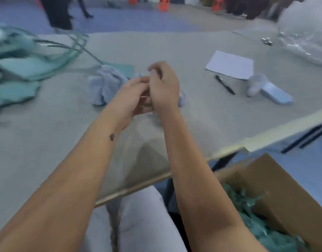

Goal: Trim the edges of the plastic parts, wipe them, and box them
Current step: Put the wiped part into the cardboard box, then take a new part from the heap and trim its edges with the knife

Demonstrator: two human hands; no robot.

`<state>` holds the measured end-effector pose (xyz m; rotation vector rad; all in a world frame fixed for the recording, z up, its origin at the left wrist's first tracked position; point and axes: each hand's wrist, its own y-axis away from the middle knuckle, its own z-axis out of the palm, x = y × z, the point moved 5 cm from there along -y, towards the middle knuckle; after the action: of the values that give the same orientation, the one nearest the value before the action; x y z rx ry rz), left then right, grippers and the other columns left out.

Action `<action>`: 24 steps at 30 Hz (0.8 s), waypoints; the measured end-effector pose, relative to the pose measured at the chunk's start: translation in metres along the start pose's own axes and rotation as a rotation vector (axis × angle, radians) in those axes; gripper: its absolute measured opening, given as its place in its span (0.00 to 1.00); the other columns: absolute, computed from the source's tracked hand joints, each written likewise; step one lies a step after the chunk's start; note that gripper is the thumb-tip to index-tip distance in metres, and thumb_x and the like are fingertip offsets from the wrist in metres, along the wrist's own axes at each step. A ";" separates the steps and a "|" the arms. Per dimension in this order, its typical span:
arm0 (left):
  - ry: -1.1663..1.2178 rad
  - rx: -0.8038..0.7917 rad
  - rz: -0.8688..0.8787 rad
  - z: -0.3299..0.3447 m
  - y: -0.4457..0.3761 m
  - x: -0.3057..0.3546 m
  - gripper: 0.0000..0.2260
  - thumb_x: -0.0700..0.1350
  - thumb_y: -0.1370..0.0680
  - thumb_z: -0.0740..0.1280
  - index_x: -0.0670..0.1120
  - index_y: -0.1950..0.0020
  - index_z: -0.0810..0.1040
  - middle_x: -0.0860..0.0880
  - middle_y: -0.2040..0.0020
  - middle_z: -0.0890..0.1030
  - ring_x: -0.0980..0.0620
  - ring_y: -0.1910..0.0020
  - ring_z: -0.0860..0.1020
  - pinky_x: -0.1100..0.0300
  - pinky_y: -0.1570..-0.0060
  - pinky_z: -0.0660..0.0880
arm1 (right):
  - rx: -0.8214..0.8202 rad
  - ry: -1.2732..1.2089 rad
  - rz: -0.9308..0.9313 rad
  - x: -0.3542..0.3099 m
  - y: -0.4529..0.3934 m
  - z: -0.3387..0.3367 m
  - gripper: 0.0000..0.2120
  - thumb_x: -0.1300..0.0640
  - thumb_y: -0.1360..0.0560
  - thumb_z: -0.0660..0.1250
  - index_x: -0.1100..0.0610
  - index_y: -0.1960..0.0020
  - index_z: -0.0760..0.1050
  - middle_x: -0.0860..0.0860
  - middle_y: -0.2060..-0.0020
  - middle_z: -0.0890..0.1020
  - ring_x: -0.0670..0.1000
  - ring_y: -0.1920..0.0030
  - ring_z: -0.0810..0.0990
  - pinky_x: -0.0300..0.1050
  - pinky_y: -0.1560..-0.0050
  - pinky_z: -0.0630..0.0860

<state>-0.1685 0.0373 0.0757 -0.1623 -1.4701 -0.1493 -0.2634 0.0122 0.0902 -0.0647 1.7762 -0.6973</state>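
Observation:
My left hand and my right hand meet above the middle of the table, fingers curled and pressed together. Between them shows only a thin pale sliver of a small part; the rest is hidden by the fingers and blurred. A crumpled pale blue cloth lies on the table right behind and under the hands. Teal plastic parts with long thin runners are piled at the far left. An open cardboard box at the lower right, below the table edge, holds several teal parts.
A white sheet of paper and a black pen lie to the right of the hands, with a pale blue object beyond them. Clear plastic bags fill the far right corner. The table edge runs diagonally near my lap.

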 end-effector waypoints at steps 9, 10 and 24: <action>-0.040 0.621 -0.047 -0.206 0.044 -0.001 0.14 0.35 0.22 0.53 0.50 0.55 0.75 0.55 0.69 0.82 0.57 0.68 0.81 0.65 0.67 0.75 | -0.634 0.214 -0.123 -0.051 0.031 0.208 0.08 0.53 0.25 0.59 0.53 0.57 0.76 0.46 0.64 0.77 0.52 0.56 0.77 0.45 0.60 0.67; -0.043 0.664 -0.041 -0.216 0.044 0.000 0.14 0.34 0.22 0.54 0.49 0.56 0.75 0.55 0.70 0.82 0.58 0.70 0.80 0.65 0.67 0.75 | -0.687 0.220 -0.119 -0.052 0.037 0.222 0.09 0.52 0.24 0.59 0.53 0.55 0.76 0.48 0.62 0.79 0.53 0.55 0.78 0.46 0.57 0.70; -0.266 1.102 0.171 -0.273 0.038 -0.006 0.16 0.37 0.28 0.56 0.57 0.58 0.78 0.63 0.65 0.79 0.62 0.77 0.68 0.68 0.76 0.64 | -0.396 0.916 -0.168 0.030 -0.008 0.173 0.19 0.56 0.26 0.63 0.55 0.36 0.72 0.58 0.27 0.62 0.58 0.28 0.58 0.52 0.32 0.54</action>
<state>0.1043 0.0201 0.0438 0.6056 -1.6005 0.8435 -0.1207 -0.0791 0.0419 -0.1853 2.8027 -0.5056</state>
